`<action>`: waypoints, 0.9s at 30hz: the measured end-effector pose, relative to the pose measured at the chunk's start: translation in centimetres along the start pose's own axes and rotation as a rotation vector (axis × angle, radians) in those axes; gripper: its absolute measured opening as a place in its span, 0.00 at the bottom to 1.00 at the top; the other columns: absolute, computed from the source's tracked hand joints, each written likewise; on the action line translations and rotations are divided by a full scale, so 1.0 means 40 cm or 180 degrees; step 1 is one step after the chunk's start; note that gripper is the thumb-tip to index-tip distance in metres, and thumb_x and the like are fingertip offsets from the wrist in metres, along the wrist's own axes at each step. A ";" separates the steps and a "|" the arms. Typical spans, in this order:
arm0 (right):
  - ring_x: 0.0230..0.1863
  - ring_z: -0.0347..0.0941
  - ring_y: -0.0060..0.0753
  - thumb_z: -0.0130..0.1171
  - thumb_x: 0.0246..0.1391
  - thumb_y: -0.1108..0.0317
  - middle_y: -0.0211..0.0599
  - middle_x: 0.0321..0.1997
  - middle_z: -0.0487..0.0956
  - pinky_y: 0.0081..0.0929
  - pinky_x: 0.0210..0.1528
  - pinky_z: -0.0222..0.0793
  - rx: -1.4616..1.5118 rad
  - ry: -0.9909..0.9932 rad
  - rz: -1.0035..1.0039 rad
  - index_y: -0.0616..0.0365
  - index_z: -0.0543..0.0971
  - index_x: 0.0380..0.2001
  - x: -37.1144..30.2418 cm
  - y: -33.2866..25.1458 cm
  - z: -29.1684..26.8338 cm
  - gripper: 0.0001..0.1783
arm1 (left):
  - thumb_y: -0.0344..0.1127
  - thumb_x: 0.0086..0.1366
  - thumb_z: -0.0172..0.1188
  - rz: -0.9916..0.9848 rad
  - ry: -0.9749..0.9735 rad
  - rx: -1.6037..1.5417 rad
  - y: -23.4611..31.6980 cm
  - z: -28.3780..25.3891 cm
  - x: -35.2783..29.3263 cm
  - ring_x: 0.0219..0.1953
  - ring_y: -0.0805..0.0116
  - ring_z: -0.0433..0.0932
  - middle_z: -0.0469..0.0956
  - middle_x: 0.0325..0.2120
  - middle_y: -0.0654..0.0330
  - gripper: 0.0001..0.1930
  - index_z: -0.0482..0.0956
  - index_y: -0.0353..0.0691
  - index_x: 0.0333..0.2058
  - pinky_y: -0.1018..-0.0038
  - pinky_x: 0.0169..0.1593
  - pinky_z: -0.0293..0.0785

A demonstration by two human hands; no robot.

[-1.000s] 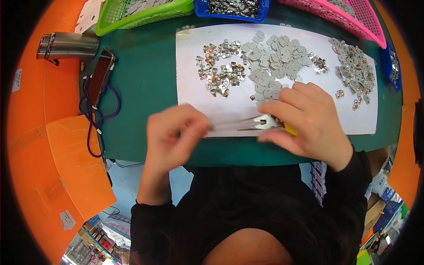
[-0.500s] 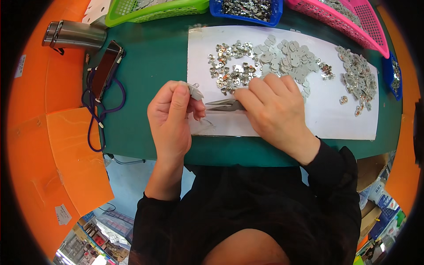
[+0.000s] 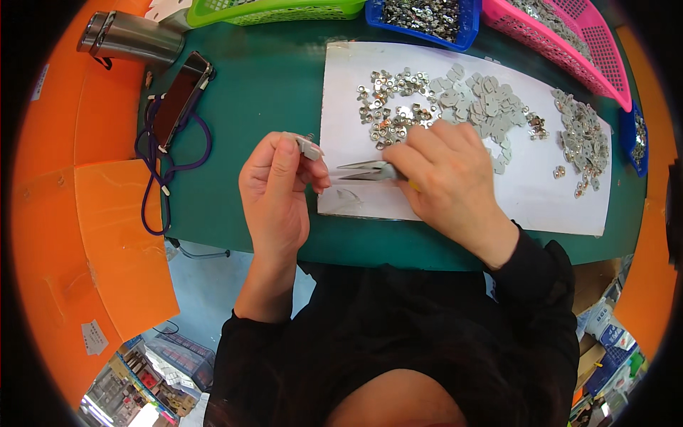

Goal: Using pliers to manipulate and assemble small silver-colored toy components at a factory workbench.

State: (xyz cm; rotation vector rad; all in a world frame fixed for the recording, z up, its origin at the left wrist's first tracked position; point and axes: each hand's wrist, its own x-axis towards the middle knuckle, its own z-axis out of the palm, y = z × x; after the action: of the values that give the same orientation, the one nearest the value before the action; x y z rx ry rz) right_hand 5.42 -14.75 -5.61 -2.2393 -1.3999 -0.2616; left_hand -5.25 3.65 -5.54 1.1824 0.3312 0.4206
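Note:
Between the thumb and fingers of my left hand [image 3: 276,188] is a small flat grey piece [image 3: 308,149], with a bit of metal showing at its top edge. My right hand [image 3: 455,185] is wrapped round a pair of needle-nose pliers [image 3: 373,171]. The pliers' jaws point left, parted slightly, and stop short of my left fingertips with nothing visible between them. Under my right hand lies a white board [image 3: 427,219]. On it are loose shiny metal fittings [image 3: 380,107], a heap of flat grey pieces [image 3: 491,107] and a pile of grey pieces with metal fittings [image 3: 582,139].
Along the back of the green table [image 3: 249,85] stand a green basket [image 3: 277,13], a blue bin [image 3: 469,28] of metal parts and a pink basket [image 3: 569,67]. A smaller blue bin [image 3: 626,142] is at the right. A phone [image 3: 181,99] with a cord and a steel flask [image 3: 135,37] lie left.
The pliers' jaws have parted and sit slightly farther from my left fingers. The grey piece has turned a little in my left hand. The table's contents appear shifted rightward in view.

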 end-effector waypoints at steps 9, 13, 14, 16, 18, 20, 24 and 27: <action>0.29 0.67 0.40 0.67 0.33 0.76 0.32 0.25 0.71 0.34 0.33 0.60 0.0522 0.0106 0.0417 0.53 0.80 0.31 -0.019 0.021 -0.039 0.16 | 0.41 0.75 0.48 -0.0297 -0.0066 -0.0271 -0.008 -0.001 -0.005 0.25 0.76 0.73 0.76 0.23 0.62 0.15 0.75 0.37 0.32 0.78 0.30 0.66; 0.31 0.68 0.39 0.68 0.34 0.75 0.31 0.26 0.71 0.33 0.34 0.59 0.0336 0.0103 0.0254 0.53 0.79 0.31 -0.016 0.014 -0.018 0.15 | 0.39 0.75 0.49 -0.0301 -0.0164 -0.0259 -0.010 0.011 -0.010 0.25 0.76 0.73 0.76 0.24 0.63 0.14 0.76 0.37 0.33 0.78 0.31 0.68; 0.31 0.68 0.39 0.68 0.34 0.75 0.31 0.26 0.71 0.33 0.34 0.59 0.0336 0.0103 0.0253 0.53 0.79 0.31 -0.016 0.016 -0.017 0.15 | 0.39 0.75 0.49 -0.0300 -0.0163 -0.0258 -0.011 0.010 -0.011 0.25 0.76 0.73 0.76 0.24 0.63 0.14 0.76 0.37 0.33 0.78 0.31 0.68; 0.31 0.69 0.41 0.68 0.34 0.76 0.33 0.27 0.72 0.34 0.33 0.60 0.0334 0.0140 0.0230 0.54 0.79 0.31 -0.016 0.020 -0.016 0.16 | 0.39 0.75 0.49 -0.0346 -0.0267 -0.0200 -0.014 0.008 -0.016 0.26 0.75 0.75 0.76 0.25 0.63 0.14 0.76 0.36 0.33 0.78 0.32 0.69; 0.30 0.69 0.38 0.68 0.36 0.76 0.33 0.26 0.72 0.32 0.31 0.59 0.0548 0.0209 0.0375 0.56 0.79 0.31 -0.017 0.029 -0.020 0.14 | 0.39 0.75 0.48 -0.0406 -0.0297 -0.0355 -0.016 0.010 -0.017 0.30 0.72 0.77 0.78 0.28 0.61 0.15 0.76 0.36 0.34 0.77 0.34 0.71; 0.28 0.69 0.35 0.67 0.39 0.77 0.33 0.25 0.72 0.30 0.30 0.59 0.0766 0.0270 0.0500 0.58 0.79 0.31 -0.016 0.028 -0.031 0.12 | 0.40 0.75 0.48 -0.0454 -0.0310 -0.0517 -0.015 0.025 -0.021 0.33 0.70 0.80 0.79 0.30 0.58 0.15 0.77 0.35 0.34 0.75 0.36 0.74; 0.26 0.65 0.23 0.64 0.50 0.76 0.30 0.24 0.71 0.21 0.27 0.56 0.1538 0.0242 0.1292 0.62 0.79 0.30 -0.009 0.006 -0.070 0.05 | 0.41 0.75 0.48 -0.1148 -0.0461 -0.0971 -0.014 0.096 -0.035 0.48 0.58 0.80 0.79 0.45 0.47 0.15 0.76 0.34 0.38 0.66 0.52 0.75; 0.25 0.64 0.19 0.63 0.52 0.75 0.30 0.24 0.71 0.19 0.26 0.54 0.1619 0.0283 0.1376 0.63 0.79 0.30 -0.014 0.007 -0.076 0.03 | 0.40 0.75 0.46 -0.1384 -0.0633 -0.1360 -0.016 0.108 -0.034 0.56 0.54 0.76 0.75 0.52 0.42 0.16 0.75 0.33 0.41 0.61 0.60 0.71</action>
State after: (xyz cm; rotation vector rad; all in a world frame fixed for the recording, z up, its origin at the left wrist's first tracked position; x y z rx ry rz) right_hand 5.69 -16.80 -3.31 -1.9978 -0.7893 0.1294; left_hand -4.37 -0.75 -4.62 0.6997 0.2971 -0.0119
